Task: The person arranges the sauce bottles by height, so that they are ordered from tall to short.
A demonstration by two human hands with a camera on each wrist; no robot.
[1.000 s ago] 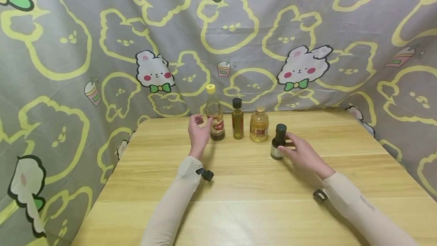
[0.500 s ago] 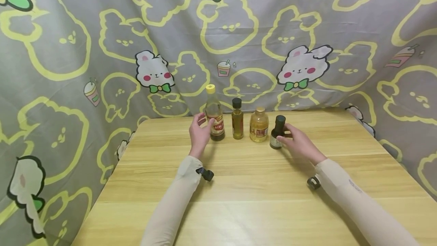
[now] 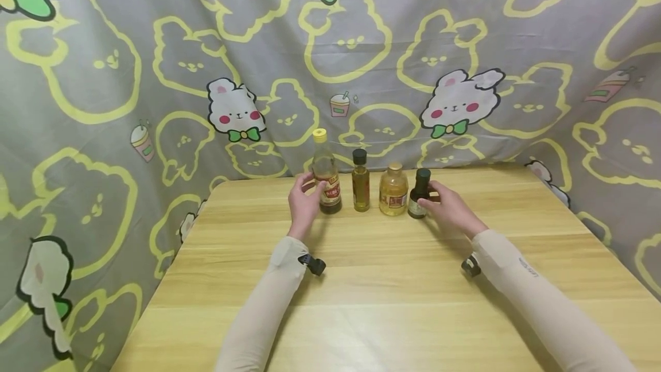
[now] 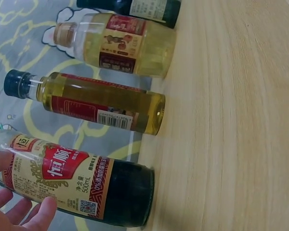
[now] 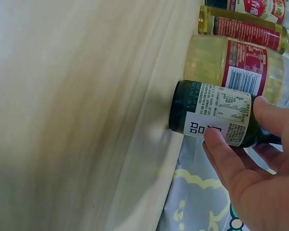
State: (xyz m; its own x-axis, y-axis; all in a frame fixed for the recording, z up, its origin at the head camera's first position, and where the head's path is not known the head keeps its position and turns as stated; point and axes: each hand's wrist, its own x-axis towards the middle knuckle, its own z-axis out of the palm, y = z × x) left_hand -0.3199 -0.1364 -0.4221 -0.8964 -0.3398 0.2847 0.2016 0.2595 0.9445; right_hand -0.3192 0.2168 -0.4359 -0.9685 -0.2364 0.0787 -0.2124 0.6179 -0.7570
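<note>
Four-in-a-row seasoning bottles stand upright near the table's back edge. My left hand (image 3: 303,205) is at the left side of the tall vinegar bottle (image 3: 326,182), which has a yellow cap, red label and dark liquid; its thumb and fingers lie round it in the left wrist view. My right hand (image 3: 450,209) grips the small dark bottle (image 5: 209,115) with a black cap and pale label, at the row's right end. Between them are a slim oil bottle (image 3: 361,188) with a black cap and a wider bottle (image 3: 393,197) of pale yellow liquid.
The wooden table (image 3: 361,291) extends towards me in front of the bottles. A grey curtain (image 3: 372,62) with yellow outlines and cartoon rabbits hangs behind and along both sides. A black strap (image 3: 312,264) sits on the left wrist.
My right hand has moved the small dark bottle back and slightly left, up beside the pale yellow bottle. The left hand has shifted slightly closer round the vinegar bottle, which stays in place.
</note>
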